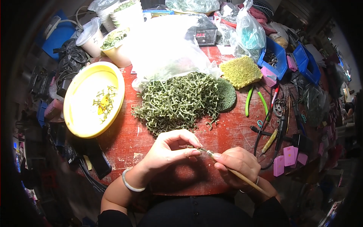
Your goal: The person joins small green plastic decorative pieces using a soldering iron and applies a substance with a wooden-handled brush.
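My left hand point(172, 149) pinches a small dark greenish piece point(190, 146) between thumb and forefinger; the fingertips partly cover it. My right hand point(239, 164) grips a slim wooden-handled tool point(244, 177) like a pen. Its metal tip meets the piece at my left fingertips, and I cannot make out the tip's exact shape. Just beyond my hands lies a heap of small curled green pieces point(174, 100), partly under a translucent plastic bag point(166, 49). A yellow basin point(81, 126) to the left holds a few similar pieces and something orange-yellow.
Right of the heap sit a yellow sponge-like block point(241, 72), green-handled pliers point(248, 101), a black corded tool point(280, 130) and pink blocks point(289, 156). Blue bins point(273, 56) stand behind them. White tubs point(117, 53) and a small display box point(206, 30) line the back; a phone point(99, 163) lies left.
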Action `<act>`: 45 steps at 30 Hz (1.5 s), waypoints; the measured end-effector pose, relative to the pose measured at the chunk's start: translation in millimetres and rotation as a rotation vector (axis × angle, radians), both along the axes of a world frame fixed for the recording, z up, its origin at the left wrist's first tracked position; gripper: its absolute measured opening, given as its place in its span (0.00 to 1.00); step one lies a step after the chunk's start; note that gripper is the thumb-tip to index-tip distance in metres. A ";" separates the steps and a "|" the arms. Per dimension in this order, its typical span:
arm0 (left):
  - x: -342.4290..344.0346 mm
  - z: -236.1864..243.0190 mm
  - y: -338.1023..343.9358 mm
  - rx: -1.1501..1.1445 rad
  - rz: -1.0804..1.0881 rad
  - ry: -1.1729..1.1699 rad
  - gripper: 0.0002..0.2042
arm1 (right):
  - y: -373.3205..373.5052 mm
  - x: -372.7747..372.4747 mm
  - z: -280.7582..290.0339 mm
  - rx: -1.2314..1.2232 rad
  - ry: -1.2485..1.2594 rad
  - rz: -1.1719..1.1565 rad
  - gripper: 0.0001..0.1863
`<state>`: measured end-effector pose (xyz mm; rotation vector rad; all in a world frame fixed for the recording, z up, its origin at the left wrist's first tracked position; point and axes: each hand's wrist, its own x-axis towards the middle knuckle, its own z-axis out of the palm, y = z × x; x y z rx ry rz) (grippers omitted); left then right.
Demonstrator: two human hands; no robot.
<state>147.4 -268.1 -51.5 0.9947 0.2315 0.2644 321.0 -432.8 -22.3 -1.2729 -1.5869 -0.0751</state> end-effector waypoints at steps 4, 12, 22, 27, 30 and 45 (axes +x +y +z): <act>0.2 -0.1 0.0 0.019 0.004 -0.004 0.08 | 0.3 -0.5 1.4 -0.007 -0.013 0.027 0.14; 0.5 0.8 -0.3 0.021 0.013 0.006 0.08 | 1.2 0.0 0.1 -0.001 -0.026 0.025 0.14; -0.4 -0.1 0.7 0.052 0.004 0.002 0.08 | 0.7 0.2 1.3 -0.009 -0.018 0.042 0.13; 0.8 -0.8 0.4 0.061 0.001 -0.003 0.08 | -0.8 -1.2 -0.1 -0.014 -0.006 -0.002 0.13; 0.8 -0.2 0.0 0.074 0.006 -0.015 0.08 | -1.0 0.2 0.1 -0.008 -0.017 0.010 0.13; 0.8 0.3 0.1 0.097 -0.001 0.000 0.08 | -2.6 -0.3 2.7 -0.028 -0.045 0.013 0.14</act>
